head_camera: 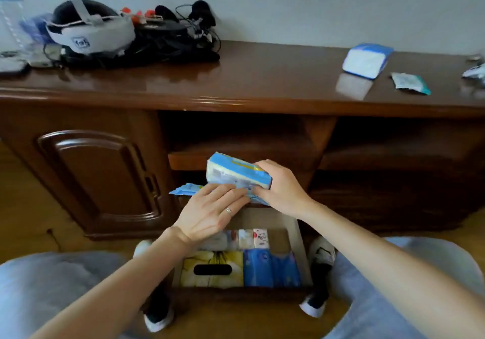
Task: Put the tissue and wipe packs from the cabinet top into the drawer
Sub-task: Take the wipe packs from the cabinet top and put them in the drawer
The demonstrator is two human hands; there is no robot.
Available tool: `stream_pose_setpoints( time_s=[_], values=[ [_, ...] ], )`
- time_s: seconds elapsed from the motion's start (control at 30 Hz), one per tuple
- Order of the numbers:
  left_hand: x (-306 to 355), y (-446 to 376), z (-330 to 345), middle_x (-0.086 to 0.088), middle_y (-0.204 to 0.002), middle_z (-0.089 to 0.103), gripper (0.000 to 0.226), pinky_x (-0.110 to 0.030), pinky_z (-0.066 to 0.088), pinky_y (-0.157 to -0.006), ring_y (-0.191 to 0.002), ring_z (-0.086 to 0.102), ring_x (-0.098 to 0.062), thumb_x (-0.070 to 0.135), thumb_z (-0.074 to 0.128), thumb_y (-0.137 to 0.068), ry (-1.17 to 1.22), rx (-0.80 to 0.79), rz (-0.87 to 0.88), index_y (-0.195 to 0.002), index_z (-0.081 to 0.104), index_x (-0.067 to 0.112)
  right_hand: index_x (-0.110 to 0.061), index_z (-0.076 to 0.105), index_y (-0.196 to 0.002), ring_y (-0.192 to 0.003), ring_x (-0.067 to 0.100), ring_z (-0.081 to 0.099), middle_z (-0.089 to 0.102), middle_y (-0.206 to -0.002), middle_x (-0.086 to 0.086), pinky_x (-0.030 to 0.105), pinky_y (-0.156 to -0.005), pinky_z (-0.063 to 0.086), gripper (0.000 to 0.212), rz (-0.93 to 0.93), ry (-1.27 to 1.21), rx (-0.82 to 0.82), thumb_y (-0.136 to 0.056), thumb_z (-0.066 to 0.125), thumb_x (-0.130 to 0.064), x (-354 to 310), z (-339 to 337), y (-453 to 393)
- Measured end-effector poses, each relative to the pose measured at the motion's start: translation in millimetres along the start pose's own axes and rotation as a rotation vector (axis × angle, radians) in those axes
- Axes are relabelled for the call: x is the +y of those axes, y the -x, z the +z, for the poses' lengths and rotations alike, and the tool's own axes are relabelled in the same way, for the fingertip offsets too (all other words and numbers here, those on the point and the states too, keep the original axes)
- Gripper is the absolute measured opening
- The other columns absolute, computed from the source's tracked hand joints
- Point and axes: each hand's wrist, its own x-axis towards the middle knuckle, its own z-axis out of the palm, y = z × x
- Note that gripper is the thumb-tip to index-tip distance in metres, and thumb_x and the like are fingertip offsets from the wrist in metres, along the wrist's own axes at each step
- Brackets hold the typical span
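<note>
Tissue pack in hand: blue-and-yellow tissue pack (237, 172), held above the back of the open drawer (301, 246), not yet inside it.
Right hand: the right hand (278, 189) grasps that pack by its right end, fingers curled round it.
Left hand: the left hand (212, 207) lies with straight fingers on a flat blue wipe pack (183, 189) just under the tissue pack; whether it pinches it I cannot tell.
Already in the drawer: a yellow tissue box (212, 271), blue packs (270, 269) beside it, small pocket packs (249, 239) behind.
Left on the cabinet top: a white-and-blue tissue pack (366, 60) and a small teal wipe sachet (409, 84) near it, both at the right on the cabinet top (249, 81).
Progress: roughly midway, by my judgement; two packs at the drawer, two still to fetch.
Other clutter: a headset (89, 30) and cables (178, 36) at the left.
</note>
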Motion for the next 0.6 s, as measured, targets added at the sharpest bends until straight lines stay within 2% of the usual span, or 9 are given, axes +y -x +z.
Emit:
stream_pose_setpoints(
  time_s=[0.1, 0.17, 0.27, 0.33, 0.4, 0.47, 0.53, 0.6],
  values=[
    [24.2, 42.3, 26.4, -0.008, -0.118, 0.069, 0.026, -0.039, 0.053, -0.076, -0.103, 0.064, -0.027, 0.013, 0.050, -0.101, 0.110, -0.115, -0.207, -0.114, 0.072, 0.006, -0.030, 0.064, -0.109, -0.093, 0.021, 0.065, 0.061, -0.097, -0.010, 0.043, -0.075, 0.052, 0.036, 0.187, 0.113, -0.131, -0.074, 0.069, -0.027, 44.6, 20.9, 30.1],
    [30.9, 67.9, 44.8, -0.007, -0.116, 0.068, 0.021, -0.042, 0.054, -0.076, -0.101, 0.064, -0.027, 0.006, 0.063, -0.092, 0.142, -0.180, -0.363, -0.112, 0.071, 0.007, -0.031, 0.058, -0.109, -0.093, 0.023, 0.066, 0.064, -0.101, -0.009, 0.038, -0.069, 0.048, 0.038, 0.308, 0.252, -0.140, -0.073, 0.066, -0.036, 77.1, 31.1, 45.0],
    [35.2, 96.8, 69.5, -0.005, -0.115, 0.066, 0.042, -0.043, 0.056, -0.075, -0.098, 0.063, -0.026, -0.007, 0.076, -0.074, 0.159, -0.277, -0.488, -0.113, 0.072, 0.008, -0.032, 0.053, -0.119, -0.093, 0.025, 0.070, 0.071, -0.108, -0.005, 0.032, -0.065, 0.042, 0.044, 0.383, 0.497, -0.188, -0.079, 0.068, -0.043, 123.1, 49.8, 67.7],
    [37.0, 108.7, 82.6, -0.005, -0.116, 0.066, 0.038, -0.040, 0.056, -0.071, -0.097, 0.062, -0.025, -0.002, 0.072, -0.078, 0.159, -0.321, -0.490, -0.114, 0.072, 0.010, -0.028, 0.049, -0.131, -0.087, 0.022, 0.072, 0.073, -0.107, -0.002, 0.029, -0.061, 0.044, 0.052, 0.383, 0.647, -0.276, -0.085, 0.070, -0.042, 147.0, 68.8, 86.0],
    [42.0, 116.3, 94.6, -0.005, -0.115, 0.066, 0.030, -0.039, 0.057, -0.069, -0.098, 0.061, -0.024, 0.011, 0.058, -0.086, 0.164, -0.336, -0.503, -0.113, 0.072, 0.010, -0.018, 0.047, -0.138, -0.084, 0.023, 0.074, 0.074, -0.107, 0.003, 0.031, -0.062, 0.049, 0.056, 0.365, 0.772, -0.366, -0.089, 0.069, -0.035, 164.5, 91.0, 104.1],
    [49.5, 119.3, 103.7, -0.004, -0.113, 0.067, 0.034, -0.037, 0.058, -0.066, -0.096, 0.059, -0.022, 0.021, 0.045, -0.094, 0.187, -0.315, -0.527, -0.109, 0.074, 0.010, -0.013, 0.054, -0.131, -0.086, 0.026, 0.074, 0.074, -0.105, 0.006, 0.033, -0.065, 0.051, 0.041, 0.374, 0.876, -0.467, -0.092, 0.062, -0.024, 175.3, 110.3, 117.8],
    [52.4, 119.1, 109.3, -0.004, -0.112, 0.068, 0.051, -0.033, 0.056, -0.066, -0.094, 0.058, -0.022, 0.036, 0.030, -0.103, 0.211, -0.302, -0.542, -0.107, 0.075, 0.011, -0.013, 0.061, -0.125, -0.090, 0.027, 0.073, 0.074, -0.105, 0.006, 0.033, -0.065, 0.051, 0.030, 0.366, 0.959, -0.587, -0.096, 0.055, -0.016, 182.5, 127.4, 123.4],
    [47.5, 120.2, 111.6, -0.004, -0.113, 0.067, 0.046, -0.035, 0.056, -0.066, -0.094, 0.059, -0.024, 0.038, 0.039, -0.097, 0.207, -0.343, -0.569, -0.107, 0.075, 0.011, -0.015, 0.062, -0.127, -0.100, 0.025, 0.071, 0.072, -0.115, 0.004, 0.032, -0.070, 0.051, 0.030, 0.366, 0.978, -0.685, -0.099, 0.054, -0.023, 189.5, 144.6, 126.4]
  ],
)
